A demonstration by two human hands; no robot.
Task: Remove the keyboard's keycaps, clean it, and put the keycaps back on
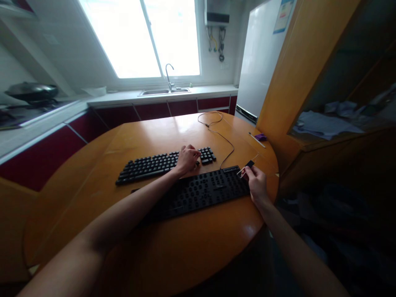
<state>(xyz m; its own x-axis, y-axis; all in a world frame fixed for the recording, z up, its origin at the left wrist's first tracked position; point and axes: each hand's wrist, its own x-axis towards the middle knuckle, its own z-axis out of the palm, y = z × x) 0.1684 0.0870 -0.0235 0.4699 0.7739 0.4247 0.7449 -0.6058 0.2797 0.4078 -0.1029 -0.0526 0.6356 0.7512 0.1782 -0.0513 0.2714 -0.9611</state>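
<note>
A black keyboard base (201, 189) lies on the table, most of its key positions stripped of caps. Behind it, black keycaps (148, 166) are laid out in rows like a keyboard, with another group of keycaps (207, 155) at their right end. My left hand (187, 159) is over the right part of these rows, fingers bent together at a small black keycap (197, 163); the fingertips are partly hidden. My right hand (256, 181) grips a keycap puller (250, 163) with a black handle and thin pale prongs, above the base's right end.
A thin cable (232, 148) runs from the base to a loop at the table's far edge. A white stick (257, 140) and a small purple item (260, 137) lie at the right of the wooden table (102, 165). A cabinet (284, 82) stands close on the right.
</note>
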